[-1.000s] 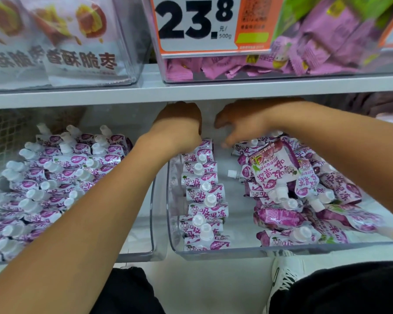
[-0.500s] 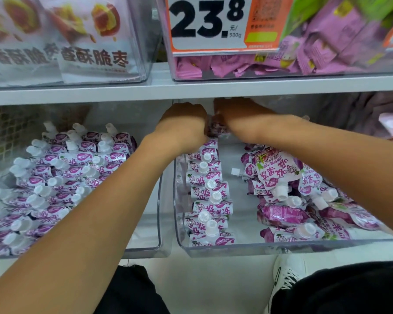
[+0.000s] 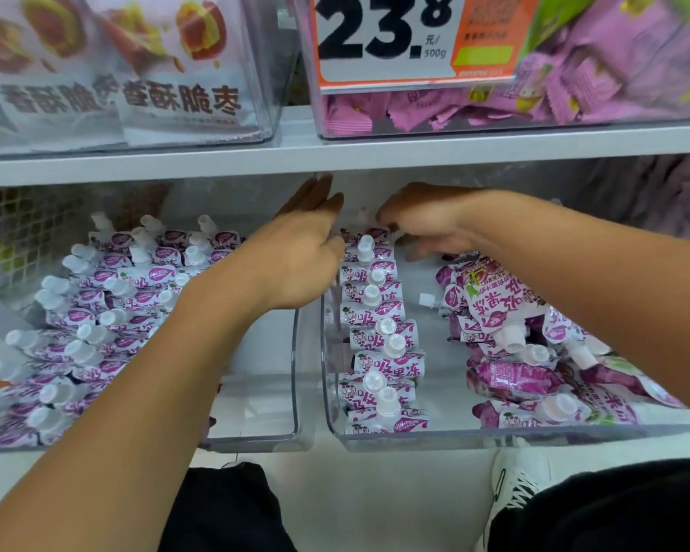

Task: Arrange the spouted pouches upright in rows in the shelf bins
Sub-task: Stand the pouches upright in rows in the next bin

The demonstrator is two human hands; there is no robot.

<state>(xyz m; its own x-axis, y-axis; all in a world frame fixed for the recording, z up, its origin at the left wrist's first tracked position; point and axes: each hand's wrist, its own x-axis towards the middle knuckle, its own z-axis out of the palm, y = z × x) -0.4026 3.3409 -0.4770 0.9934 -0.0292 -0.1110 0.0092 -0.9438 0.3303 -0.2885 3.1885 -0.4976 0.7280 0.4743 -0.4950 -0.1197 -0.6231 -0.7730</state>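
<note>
Compared with half a second ago, the left hand (image 3: 295, 260) has opened: then it was a loose fist pressed against the right hand at the back of the right bin, now its fingers are straight and together, pointing toward the rear wall, holding nothing. The right hand (image 3: 427, 221) has drawn slightly apart from it and hovers curled, palm down, over the rearmost pouch; whether its fingertips grip that pouch cannot be told, as they are blurred and turned away. The two hands are now separated by a small gap above the far end of the row of pouches (image 3: 379, 344). That row stands upright along the left wall of the right bin (image 3: 415, 440), about nine white caps showing, front to back. A loose heap of pouches (image 3: 510, 376) lies tumbled on the bin's right side, roughly eight to ten, some upside down, with a bare strip of floor between heap and row. The left bin (image 3: 279, 436) holds several rows of the same purple-and-white pouches (image 3: 108, 312), around thirty caps, its right portion bare. The pouch fronts read "吸果冻". Above the shelf board (image 3: 335, 153), a price card (image 3: 415, 37) reads "23.8 元/500g" on a bin of pink sachets (image 3: 455, 109), and white bags (image 3: 144, 97) at left read "香酥脆枣".
</note>
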